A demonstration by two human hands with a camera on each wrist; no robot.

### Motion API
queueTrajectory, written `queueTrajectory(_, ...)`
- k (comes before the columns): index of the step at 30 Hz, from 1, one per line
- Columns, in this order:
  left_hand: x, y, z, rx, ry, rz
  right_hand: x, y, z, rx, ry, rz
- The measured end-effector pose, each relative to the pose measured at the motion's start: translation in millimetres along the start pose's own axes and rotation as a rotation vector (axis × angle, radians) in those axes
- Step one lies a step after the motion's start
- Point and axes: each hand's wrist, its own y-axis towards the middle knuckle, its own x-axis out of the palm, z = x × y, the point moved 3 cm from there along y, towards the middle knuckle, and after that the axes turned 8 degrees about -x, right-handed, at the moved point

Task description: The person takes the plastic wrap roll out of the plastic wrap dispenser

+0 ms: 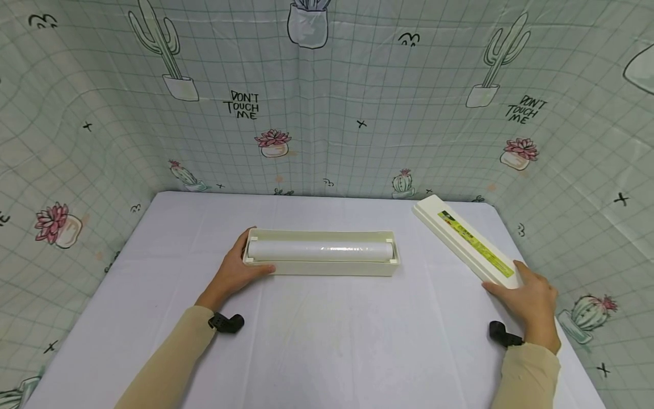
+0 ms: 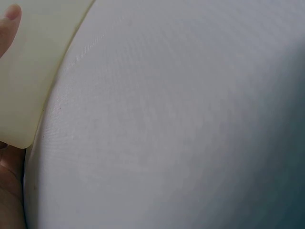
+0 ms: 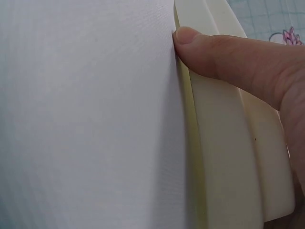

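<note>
A long cream-coloured cling film dispenser box [image 1: 332,268] lies lidless near the middle of the table, a shiny white roll of film [image 1: 320,250] inside it. My left hand [image 1: 240,270] grips the box's left end, thumb along the front wall; the left wrist view shows the thumb [image 2: 9,28] against the box's side. Over at the right, my right hand [image 1: 533,295] holds the near end of the long cream lid [image 1: 467,241], which bears a yellow-green label and slants away to the back left. In the right wrist view the thumb [image 3: 209,52] presses the lid's edge.
A white cloth covers the table [image 1: 327,341]. Behind and at both sides hangs a grid-patterned curtain [image 1: 327,102] printed with cacti. Each wrist wears a small black camera, such as the left one [image 1: 226,322].
</note>
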Motion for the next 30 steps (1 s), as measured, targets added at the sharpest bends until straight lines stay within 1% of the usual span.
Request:
queueTrajectory(6,0.6,-0.2,0.6,-0.004,0.003,0.003,-1.1,1.1,0.0,-0.034,-0.012,0.004)
queueTrajectory(12,0.4,-0.3,1.0,-0.006,-0.001,0.001,-1.3,2.2,0.5,-0.055,-0.031,-0.023)
queueTrajectory(21,1.1,-0.1,1.7,-0.020,-0.009,0.001,-0.5,5.5,4.2,-0.020,-0.001,-0.057)
queueTrajectory(26,1.4,0.3,2.4,-0.012,-0.018,0.001,-1.7,6.3,4.9,0.000,0.019,-0.074)
queueTrajectory(30,1.2,1.0,2.0,-0.008,-0.017,0.002,-3.6,6.5,3.3,0.013,0.013,-0.093)
